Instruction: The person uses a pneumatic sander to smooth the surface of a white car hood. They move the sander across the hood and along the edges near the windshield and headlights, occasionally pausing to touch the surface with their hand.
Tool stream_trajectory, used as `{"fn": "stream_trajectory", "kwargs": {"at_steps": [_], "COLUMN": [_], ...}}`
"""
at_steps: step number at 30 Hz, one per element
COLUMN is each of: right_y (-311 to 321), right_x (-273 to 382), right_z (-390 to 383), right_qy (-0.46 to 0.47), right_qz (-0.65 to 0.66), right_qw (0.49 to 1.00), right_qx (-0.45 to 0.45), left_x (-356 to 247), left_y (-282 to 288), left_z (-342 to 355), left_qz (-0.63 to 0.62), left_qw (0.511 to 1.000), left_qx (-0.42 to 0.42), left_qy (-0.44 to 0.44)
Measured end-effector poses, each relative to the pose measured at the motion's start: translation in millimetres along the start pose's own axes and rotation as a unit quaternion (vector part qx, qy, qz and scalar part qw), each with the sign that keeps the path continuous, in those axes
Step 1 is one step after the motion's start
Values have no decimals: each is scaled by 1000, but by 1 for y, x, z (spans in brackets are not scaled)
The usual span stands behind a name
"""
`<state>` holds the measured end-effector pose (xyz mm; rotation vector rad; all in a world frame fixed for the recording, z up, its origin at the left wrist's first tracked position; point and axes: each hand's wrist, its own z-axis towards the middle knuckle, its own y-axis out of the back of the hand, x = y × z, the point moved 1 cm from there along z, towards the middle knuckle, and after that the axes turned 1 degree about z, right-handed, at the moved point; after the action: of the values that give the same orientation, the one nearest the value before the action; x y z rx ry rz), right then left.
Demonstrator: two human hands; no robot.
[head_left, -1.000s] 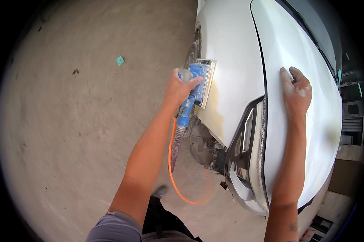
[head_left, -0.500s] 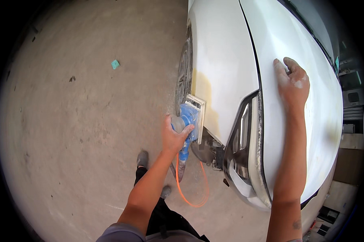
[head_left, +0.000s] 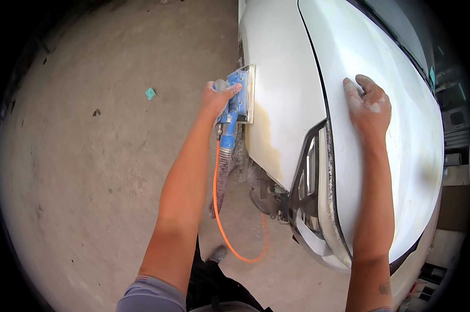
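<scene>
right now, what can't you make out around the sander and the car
- Head view: sander pad face, hidden against the white fender.
- Left hand palm, wrapped round the sander body.
- Right hand palm, flat on the hood.
- Orange hose far end, lost behind the legs.

1. My forearms are bare; a grey short sleeve [head_left: 150,295] with a thin striped hem covers my left upper arm.
2. My right hand [head_left: 369,106] is dusted with pale powder across the knuckles.
3. I wear dark trousers [head_left: 214,283] and a dusty grey shoe [head_left: 217,254].
</scene>
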<state>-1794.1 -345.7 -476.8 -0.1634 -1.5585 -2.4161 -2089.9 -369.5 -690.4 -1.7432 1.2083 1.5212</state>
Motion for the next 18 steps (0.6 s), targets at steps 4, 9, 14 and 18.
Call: {"fn": "stream_trajectory", "kwargs": {"at_steps": [4, 9, 14, 18], "right_y": [0, 2, 8, 16], "right_x": [-3, -11, -15, -1], "right_z": [7, 11, 11, 16], "right_qy": [8, 4, -16, 5], "right_qz": [-4, -7, -5, 15], "right_qw": [1000, 1000, 1000, 1000], "right_qx": [-10, -4, -6, -5], "left_x": [22, 57, 34, 21], "left_y": [-8, -32, -30, -12], "left_z": [-63, -180, -152, -50], "left_qz": [76, 57, 51, 51], "left_qw": [997, 997, 998, 998], "left_qx": [-15, -41, -41, -19], "left_qy": [2, -10, -21, -34]}}
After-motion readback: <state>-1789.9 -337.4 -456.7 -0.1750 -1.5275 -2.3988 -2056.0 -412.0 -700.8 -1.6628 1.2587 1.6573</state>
